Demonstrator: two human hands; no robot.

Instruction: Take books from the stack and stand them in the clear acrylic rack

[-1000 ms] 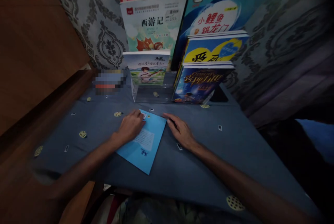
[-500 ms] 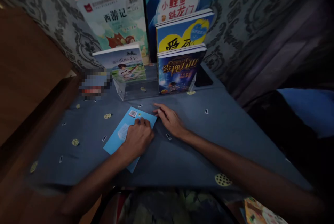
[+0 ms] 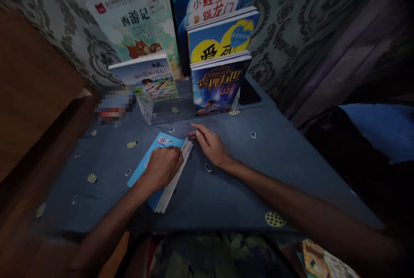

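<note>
A light-blue book (image 3: 161, 140) lies slanted on the table, its back cover with a barcode facing up. My left hand (image 3: 164, 165) lies over it with curled fingers gripping its right side, where the page edges show. The fingertips are partly hidden. My right hand (image 3: 209, 143) rests beside the book's far right corner, fingers stretched out, holding nothing. I cannot tell whether its fingertips touch the pages.
Beyond the hands, a clear stand (image 3: 147, 112) carries several upright books, among them a dark-blue one (image 3: 215, 90). A dark flat object (image 3: 250, 92) lies to its right. A pixelated item (image 3: 114, 105) is at the left. Patterned cloth (image 3: 233, 191) covers the table.
My left hand has closed on the book's right side and shifted slightly left. The right side has lifted, so page edges now show. My right hand has barely moved.
</note>
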